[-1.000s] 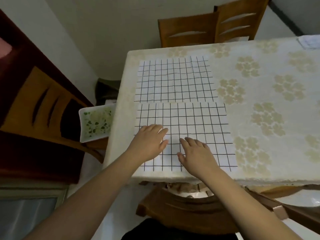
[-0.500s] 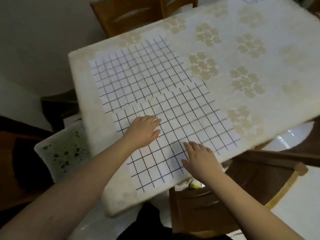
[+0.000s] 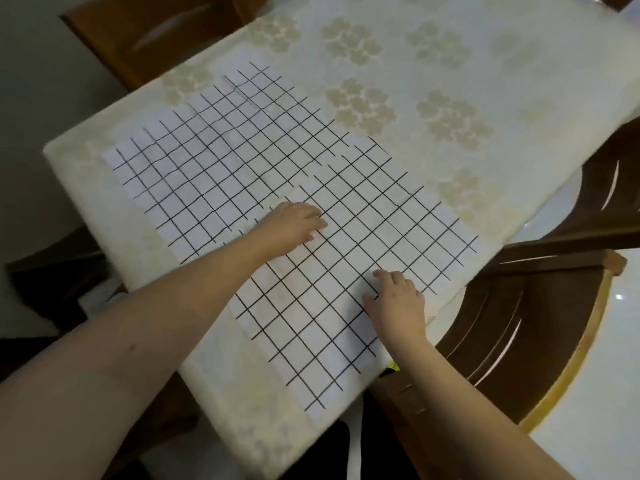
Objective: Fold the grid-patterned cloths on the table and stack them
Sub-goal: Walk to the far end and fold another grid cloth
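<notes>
Two white cloths with black grid lines lie flat side by side on the table. The near cloth (image 3: 367, 244) reaches the table's front edge; the far cloth (image 3: 214, 157) lies beyond it toward the left corner. My left hand (image 3: 294, 223) rests palm down on the near cloth close to where the two cloths meet, fingers fairly straight. My right hand (image 3: 398, 299) lies palm down on the near cloth's front edge, fingers spread flat. Neither hand holds anything.
A cream tablecloth with pale flower prints covers the table (image 3: 450, 81). A dark wooden chair (image 3: 540, 323) stands under the front edge at right. Another wooden chair (image 3: 145, 39) stands at the far side.
The view has tilted and moved closer. My left hand slid along the near cloth toward the seam between the cloths; my right hand stays near the front edge.
</notes>
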